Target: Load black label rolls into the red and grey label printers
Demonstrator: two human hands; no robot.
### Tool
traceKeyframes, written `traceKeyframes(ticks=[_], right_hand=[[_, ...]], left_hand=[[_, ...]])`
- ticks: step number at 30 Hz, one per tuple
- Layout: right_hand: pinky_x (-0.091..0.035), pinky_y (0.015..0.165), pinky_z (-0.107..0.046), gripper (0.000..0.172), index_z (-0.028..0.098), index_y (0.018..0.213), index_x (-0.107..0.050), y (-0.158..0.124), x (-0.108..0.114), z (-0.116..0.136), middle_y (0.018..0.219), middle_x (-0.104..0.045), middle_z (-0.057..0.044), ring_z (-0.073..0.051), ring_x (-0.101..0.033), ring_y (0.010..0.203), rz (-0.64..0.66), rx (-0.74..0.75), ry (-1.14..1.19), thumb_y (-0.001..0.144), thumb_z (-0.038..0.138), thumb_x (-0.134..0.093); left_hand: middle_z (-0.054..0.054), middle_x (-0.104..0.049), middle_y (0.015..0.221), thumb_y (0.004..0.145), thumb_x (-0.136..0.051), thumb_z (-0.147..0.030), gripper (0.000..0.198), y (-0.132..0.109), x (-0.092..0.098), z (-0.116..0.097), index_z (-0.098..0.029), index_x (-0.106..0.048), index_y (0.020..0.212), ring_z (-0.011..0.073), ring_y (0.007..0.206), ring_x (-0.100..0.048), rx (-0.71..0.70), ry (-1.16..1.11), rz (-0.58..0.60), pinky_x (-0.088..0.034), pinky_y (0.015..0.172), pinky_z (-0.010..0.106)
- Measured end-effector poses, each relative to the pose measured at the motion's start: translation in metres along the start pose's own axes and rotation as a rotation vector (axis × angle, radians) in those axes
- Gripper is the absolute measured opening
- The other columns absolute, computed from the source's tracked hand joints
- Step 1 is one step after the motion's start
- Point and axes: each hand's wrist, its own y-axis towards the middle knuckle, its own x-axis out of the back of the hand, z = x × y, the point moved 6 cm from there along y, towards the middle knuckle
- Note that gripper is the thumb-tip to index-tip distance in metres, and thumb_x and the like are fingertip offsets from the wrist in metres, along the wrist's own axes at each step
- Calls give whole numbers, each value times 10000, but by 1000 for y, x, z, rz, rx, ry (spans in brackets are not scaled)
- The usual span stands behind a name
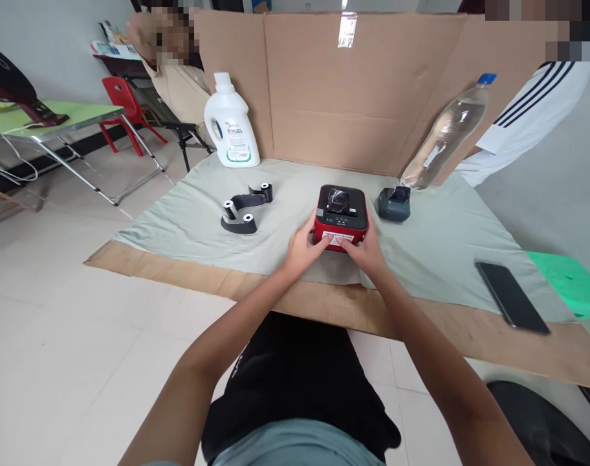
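Between my two hands is a small red and black boxy device (344, 206), which looks like a portable label printer, with clear film on its dark top and a white label on its near side. My left hand (305, 244) wraps its left side, thumb on the near face by the label. The opposite side is gripped by my right hand (367, 247), whose thumb also presses near the label. Whether the device rests on the cloth or is slightly raised, I cannot tell. Left of it lie black ribbon strips on white-cored rolls (246, 210). A dark grey device (394, 204) stands to its right.
A white detergent jug (233, 126) stands at the back left, before a cardboard screen (348, 97). A tilted clear bottle with a blue cap (450, 136) is at the back right. A black phone (512, 296) lies near the front right edge. Two people are beyond the table.
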Motion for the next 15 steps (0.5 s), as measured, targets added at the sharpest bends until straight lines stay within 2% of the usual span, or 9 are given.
traceKeyframes(ticks=[3, 11, 15], right_hand=[[-360, 1274, -569, 1038, 185, 1611, -330, -13, 0, -4, 1591, -484, -204, -355, -493, 1472, -25, -18, -23, 740, 435, -836], [-308, 1298, -581, 1019, 209, 1614, -302, -19, -2, -11, 1629, -440, -186, -346, -440, 1511, -45, -22, -70, 748, 394, -806], [-357, 1277, -565, 1010, 216, 1616, -304, -21, -2, -9, 1607, -470, -176, -333, -469, 1493, -45, -40, -66, 755, 388, -802]], left_hand=[[71, -690, 1448, 881, -760, -365, 796, -11, -4, 9, -275, -456, 1611, 281, 1208, -719, 26, 15, 13, -635, 976, 382], [71, -682, 1458, 868, -757, -356, 800, -12, -5, 15, -269, -462, 1606, 282, 1253, -697, 32, -6, 20, -582, 1091, 425], [66, -656, 1487, 877, -749, -355, 780, -12, -5, 15, -286, -463, 1599, 288, 1327, -648, -7, -22, 9, -532, 1154, 450]])
